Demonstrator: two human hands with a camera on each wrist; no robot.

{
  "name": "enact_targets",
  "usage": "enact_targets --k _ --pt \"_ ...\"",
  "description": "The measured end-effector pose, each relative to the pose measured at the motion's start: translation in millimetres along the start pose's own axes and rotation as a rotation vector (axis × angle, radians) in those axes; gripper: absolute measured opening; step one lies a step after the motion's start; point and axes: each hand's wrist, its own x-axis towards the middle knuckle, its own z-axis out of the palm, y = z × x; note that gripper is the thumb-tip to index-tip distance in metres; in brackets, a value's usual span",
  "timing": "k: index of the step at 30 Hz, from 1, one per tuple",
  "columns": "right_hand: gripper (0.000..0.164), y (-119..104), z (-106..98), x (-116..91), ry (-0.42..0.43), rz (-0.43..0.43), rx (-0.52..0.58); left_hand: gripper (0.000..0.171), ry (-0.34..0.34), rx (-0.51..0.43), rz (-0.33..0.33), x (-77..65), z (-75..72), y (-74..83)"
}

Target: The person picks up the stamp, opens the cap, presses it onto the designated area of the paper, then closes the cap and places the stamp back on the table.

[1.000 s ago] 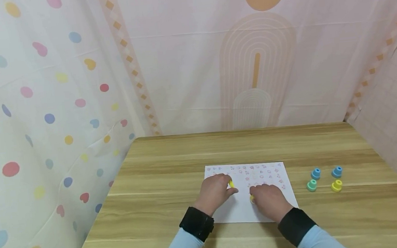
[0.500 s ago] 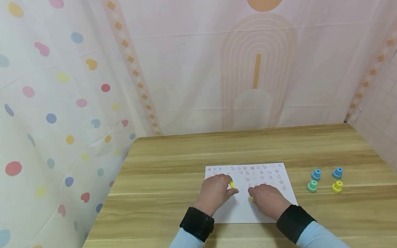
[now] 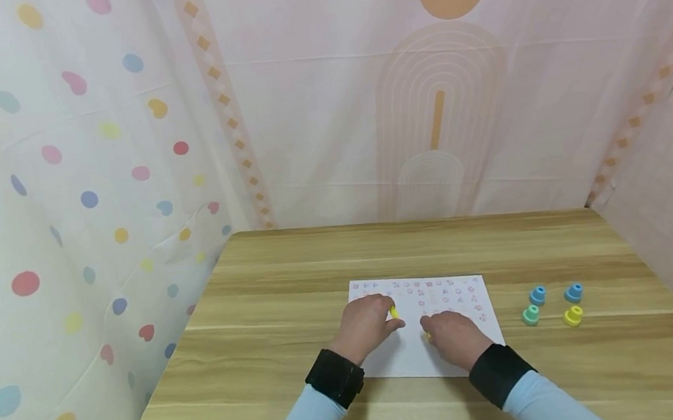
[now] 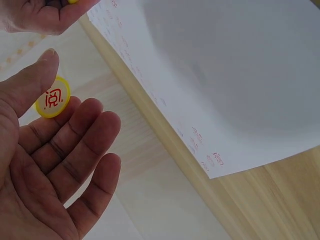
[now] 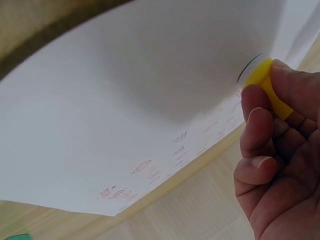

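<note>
My left hand point(image 3: 365, 329) pinches a yellow stamp cap point(image 4: 53, 97) between thumb and index finger, the other fingers spread loosely. Its round pale face carries a red character and looks toward the left wrist camera. To the right, my right hand point(image 3: 457, 339) grips a yellow toy stamp point(image 5: 276, 95), thumb on one side and curled fingers on the other. The stamp's white end points at the sheet of paper point(image 3: 400, 361) and sits close over it. Small red and purple prints cover the paper's far part and right side; the near middle is white.
Several stamps stand on the wooden table point(image 3: 272, 297) right of the paper: a blue stamp point(image 3: 537, 295), another blue stamp point(image 3: 573, 293), a green stamp point(image 3: 530, 316) and a yellow stamp point(image 3: 573, 315). A patterned curtain point(image 3: 317, 137) hangs behind the table.
Both hands keep nearly the same place and hold. The right hand has shifted very slightly over the paper; the head view has drifted a little.
</note>
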Motion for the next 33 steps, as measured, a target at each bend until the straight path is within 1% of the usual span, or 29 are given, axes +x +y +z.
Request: enact_targets --k 5,14,20,28,31,33 --pt "0.014 -0.3 1.0 0.1 -0.005 0.011 -0.004 0.032 -0.001 -0.011 -0.001 0.6 0.4 0.6" --pt "0.014 -1.6 -0.8 -1.6 0.019 -0.014 -0.040 0.033 -0.009 -0.018 -0.017 0.0 0.8 1.3" --pt "0.013 -1.8 -2.3 -1.9 -0.003 0.000 -0.024 0.033 -0.014 -0.019 -0.019 -0.4 0.3 1.3" --pt "0.015 -0.9 -1.4 -0.8 -0.007 0.005 -0.030 0.034 -0.005 -0.020 -0.016 0.2 1.1 0.1" --pt "0.016 -1.1 -6.4 -1.9 -0.015 0.027 0.012 0.035 -0.008 -0.017 -0.018 0.0 1.2 0.0" --pt "0.014 0.3 -11.0 -2.5 0.002 0.062 0.064 0.035 -0.009 -0.011 -0.013 0.1 1.1 -0.1"
